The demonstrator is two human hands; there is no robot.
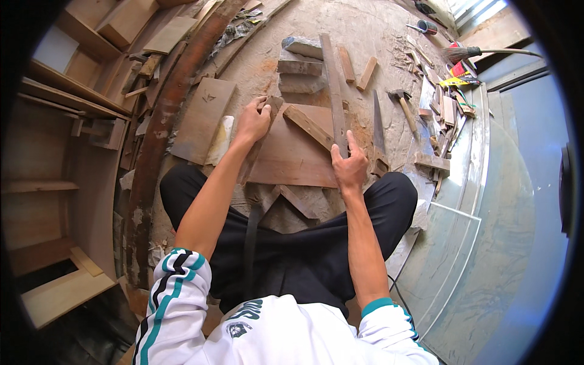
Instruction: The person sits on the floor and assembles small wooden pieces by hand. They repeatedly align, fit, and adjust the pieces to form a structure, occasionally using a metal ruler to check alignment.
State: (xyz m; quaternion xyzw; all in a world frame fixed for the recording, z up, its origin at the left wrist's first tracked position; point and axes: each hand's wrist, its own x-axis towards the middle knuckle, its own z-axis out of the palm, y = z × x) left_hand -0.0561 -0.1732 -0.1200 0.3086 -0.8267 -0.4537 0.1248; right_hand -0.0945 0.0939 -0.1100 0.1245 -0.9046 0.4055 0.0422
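A flat brown board (293, 159) lies between my bent legs. My left hand (253, 120) is closed round a narrow wooden strip (258, 149) along the board's left side. On the right side, my right hand (350, 165) grips the near end of a longer wooden strip (333, 85), thumb and fingers on either side of it. That strip reaches away past a stack of rough blocks (300, 84). A short wooden bar (308, 128) lies slantwise on the board between my hands. Nearer me, an angled wooden piece (298, 202) shows below the board's edge.
Right of the board lie a handsaw (378, 125) and a hammer (406, 112), beside piled offcuts (449, 112). Glass sheets (453, 243) lie at the right. Two small wood pieces (367, 73) rest ahead. A reddish beam (159, 146) and wooden cabinet (91, 164) stand left.
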